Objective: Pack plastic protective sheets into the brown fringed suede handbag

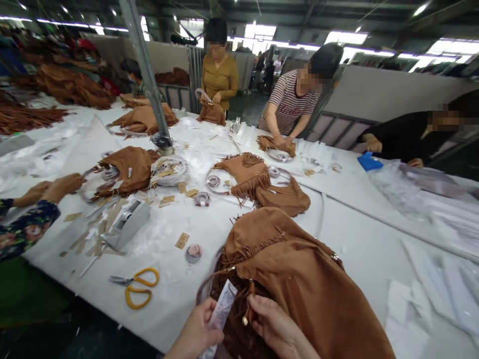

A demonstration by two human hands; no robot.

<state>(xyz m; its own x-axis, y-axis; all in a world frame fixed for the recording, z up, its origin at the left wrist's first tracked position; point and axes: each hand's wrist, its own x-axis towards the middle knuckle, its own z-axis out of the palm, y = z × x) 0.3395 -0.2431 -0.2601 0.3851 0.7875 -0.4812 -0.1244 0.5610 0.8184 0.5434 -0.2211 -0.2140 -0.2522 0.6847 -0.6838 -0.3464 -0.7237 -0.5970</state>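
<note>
A large brown fringed bag (295, 264) lies on the white table right in front of me. At its near left edge my left hand (200, 324) is closed on a whitish, shiny strip (225, 301), which points up and away. Beside it, my right hand (271, 319) pinches a small brown tassel (252, 294) that hangs from the bag by its opening. A small metal piece (245, 320) shows under my right fingers. The bag's wrapped strap (205, 289) curves along its left side.
Yellow-handled scissors (139, 288), a tape roll (193, 253) and a brown tag (182, 241) lie to the left. Smaller brown bags (243, 172) are farther back. A co-worker's hands (63, 187) reach in from the left; other people stand across the table. A metal post (145, 70) rises behind.
</note>
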